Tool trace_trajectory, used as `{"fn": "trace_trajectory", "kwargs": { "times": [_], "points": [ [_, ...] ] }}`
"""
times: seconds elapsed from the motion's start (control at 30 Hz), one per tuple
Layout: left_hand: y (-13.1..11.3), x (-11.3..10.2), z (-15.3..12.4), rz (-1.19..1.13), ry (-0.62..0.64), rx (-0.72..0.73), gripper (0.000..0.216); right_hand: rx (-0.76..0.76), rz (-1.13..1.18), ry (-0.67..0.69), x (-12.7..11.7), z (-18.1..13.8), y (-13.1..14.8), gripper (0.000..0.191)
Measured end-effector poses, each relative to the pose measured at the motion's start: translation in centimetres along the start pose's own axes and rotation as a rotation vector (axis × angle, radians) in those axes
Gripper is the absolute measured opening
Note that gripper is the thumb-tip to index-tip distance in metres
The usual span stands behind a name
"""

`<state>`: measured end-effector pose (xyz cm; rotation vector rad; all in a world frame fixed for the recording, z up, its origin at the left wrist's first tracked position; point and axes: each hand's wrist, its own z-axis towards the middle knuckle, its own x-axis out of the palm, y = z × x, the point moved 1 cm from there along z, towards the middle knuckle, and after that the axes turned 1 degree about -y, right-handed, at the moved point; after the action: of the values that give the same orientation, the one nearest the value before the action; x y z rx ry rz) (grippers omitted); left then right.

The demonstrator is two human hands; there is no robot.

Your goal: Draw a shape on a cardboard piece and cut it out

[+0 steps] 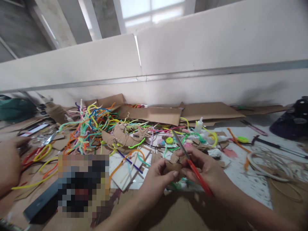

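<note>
My left hand point(157, 179) pinches a small brown cardboard piece point(173, 164) between thumb and fingers. My right hand point(209, 173) grips red-handled scissors point(190, 162); their metal blades point up and away over the cardboard piece. Both hands meet low in the middle of the view, above a table littered with craft material.
A heap of coloured pipe cleaners point(92, 130) lies at the left, with flat cardboard sheets point(154, 114) along the white wall. A glue bottle point(198, 125), pom-poms point(169, 140) and a coiled cord point(271, 163) are nearby. Another person's hand point(9, 163) is at the far left. A blurred patch point(83, 184) hides something.
</note>
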<state>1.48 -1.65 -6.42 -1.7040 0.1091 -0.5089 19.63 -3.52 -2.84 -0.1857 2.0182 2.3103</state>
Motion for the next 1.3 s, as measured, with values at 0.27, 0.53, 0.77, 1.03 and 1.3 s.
{"fn": "trace_trajectory", "kwargs": {
  "times": [0.27,0.53,0.77,1.03,1.3],
  "points": [
    [-0.7,0.5,-0.3,-0.053,0.024,-0.039,0.048,-0.008,0.01,-0.012,0.0,-0.3,0.3,0.034],
    [-0.7,0.6,-0.3,-0.083,0.034,-0.035,0.046,-0.033,0.011,0.013,-0.2,-0.2,-1.3,0.036],
    [-0.8,0.5,-0.2,-0.099,0.028,-0.043,0.05,-0.017,0.048,0.021,-0.1,-0.2,-0.5,0.037],
    [-0.7,0.6,-0.4,-0.073,0.004,-0.043,0.047,-0.022,-0.005,-0.008,0.0,-0.2,-0.3,0.037],
    [-0.7,0.6,-0.3,-0.026,0.014,0.002,0.048,-0.007,0.0,-0.048,0.1,-0.4,-0.1,0.036]
  ]
}}
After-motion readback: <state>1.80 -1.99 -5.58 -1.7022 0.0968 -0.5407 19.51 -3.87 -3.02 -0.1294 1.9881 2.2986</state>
